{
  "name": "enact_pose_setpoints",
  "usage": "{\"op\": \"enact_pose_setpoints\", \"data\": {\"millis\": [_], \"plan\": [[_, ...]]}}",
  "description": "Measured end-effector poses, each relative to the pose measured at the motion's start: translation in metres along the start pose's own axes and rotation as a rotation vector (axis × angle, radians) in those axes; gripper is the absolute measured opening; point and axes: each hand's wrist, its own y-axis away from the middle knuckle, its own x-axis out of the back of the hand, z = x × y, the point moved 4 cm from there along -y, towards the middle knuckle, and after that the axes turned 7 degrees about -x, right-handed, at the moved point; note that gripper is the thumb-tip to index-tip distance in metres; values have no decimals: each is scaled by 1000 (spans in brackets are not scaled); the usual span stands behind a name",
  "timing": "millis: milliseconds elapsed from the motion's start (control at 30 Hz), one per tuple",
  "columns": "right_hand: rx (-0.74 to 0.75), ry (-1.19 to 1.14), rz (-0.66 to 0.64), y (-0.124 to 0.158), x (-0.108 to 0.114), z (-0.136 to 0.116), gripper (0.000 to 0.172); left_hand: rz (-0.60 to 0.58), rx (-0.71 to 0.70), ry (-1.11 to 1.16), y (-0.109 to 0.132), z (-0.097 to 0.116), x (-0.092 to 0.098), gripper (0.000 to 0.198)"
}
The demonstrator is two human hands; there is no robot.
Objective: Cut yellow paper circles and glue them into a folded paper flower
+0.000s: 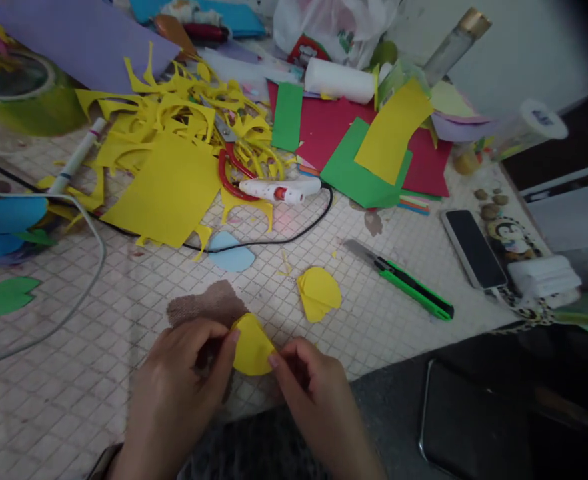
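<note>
My left hand [179, 377] and my right hand [314, 400] pinch a rounded piece of yellow paper [252, 345] between their fingertips, just above the table's near edge. The piece looks folded or curved. A similar folded yellow paper shape [317, 292] lies a little beyond my right hand. A brown textured cutout [207, 303] lies beyond my left hand, partly hidden by it. A pale blue paper shape [231, 252] lies farther ahead.
Ahead lie yellow paper scraps [184, 100], a yellow sheet [161, 188], red-handled scissors [229, 167], and a corded glue gun [279, 191]. A green utility knife [399, 280] and a smartphone [473, 248] lie to the right. Black and grey cables [89, 227] cross the tiled table.
</note>
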Motion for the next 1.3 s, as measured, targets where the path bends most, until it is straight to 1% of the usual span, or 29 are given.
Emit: {"op": "enact_pose_setpoints", "data": {"millis": [167,367,467,767,1000,1300], "plan": [[-6,60,11,1,-1,-1,27,-9,-24,-34,-4,0,-3,16],[50,112,40,4,-1,0,26,-11,-50,-25,-5,0,-4,17],[51,136,51,3,-2,0,26,-13,-55,-25,-6,-1,-4,19],[95,149,78,1,-2,-4,23,-27,-33,-52,-5,0,-5,19],[95,169,91,0,-1,-4,24,-49,-31,-71,-7,1,-6,22],[98,186,92,-2,-1,-7,24,-32,-45,-66,-8,1,-6,20]]}}
